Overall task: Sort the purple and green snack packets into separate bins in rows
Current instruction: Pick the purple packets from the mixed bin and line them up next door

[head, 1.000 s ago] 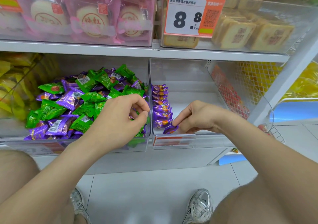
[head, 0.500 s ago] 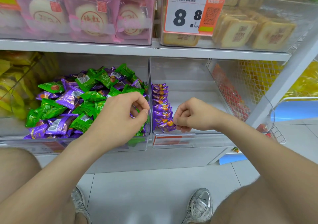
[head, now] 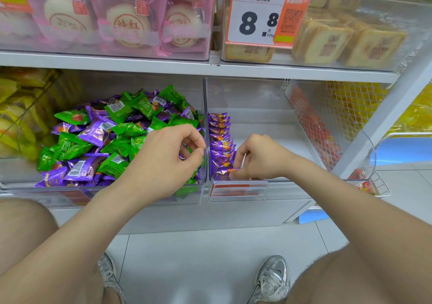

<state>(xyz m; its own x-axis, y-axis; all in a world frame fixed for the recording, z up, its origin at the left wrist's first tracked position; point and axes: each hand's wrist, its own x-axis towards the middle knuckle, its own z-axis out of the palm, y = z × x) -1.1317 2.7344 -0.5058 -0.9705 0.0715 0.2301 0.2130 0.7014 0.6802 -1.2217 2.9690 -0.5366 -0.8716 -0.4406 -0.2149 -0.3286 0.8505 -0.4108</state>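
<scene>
The front purple packet point(head: 223, 171) stands at the near end of a row of purple packets point(head: 219, 137) in the right bin point(head: 268, 126), hard against that bin's left wall. The right hand point(head: 261, 159) pinches the packet's right edge between thumb and curled fingers, just behind the bin's front rim. The row holds about nine packets, each overlapping the next; the rearmost are too tightly packed to count surely. It stops short of the bin's back wall, and from the row to the bin's right wall the floor lies bare.

Left of the right bin, wall to wall with it, the left bin point(head: 140, 195) carries a loose pile of purple and green packets point(head: 112, 135), too many to count, heaped up to the shared wall. Several show white barcodes. The left hand point(head: 163, 163) hovers over the pile's right edge with fingers curled and thumb tip close to the forefinger; whether it holds a packet cannot be told.

A red-and-white label point(head: 236, 190) on the right bin's front is unreadable. Above the right bin, a price tag point(head: 261, 16) reads "8.8", "500g" and "米多奇烤馍片酱烤原味", with a QR code. Square biscuit packs point(head: 350, 39) sit behind it; pink bags point(head: 126, 23) of round cakes lie up and left. A wire basket point(head: 339, 116) stands right of the bin. Below it, two grey shoes point(head: 272, 280) rest on tile.
</scene>
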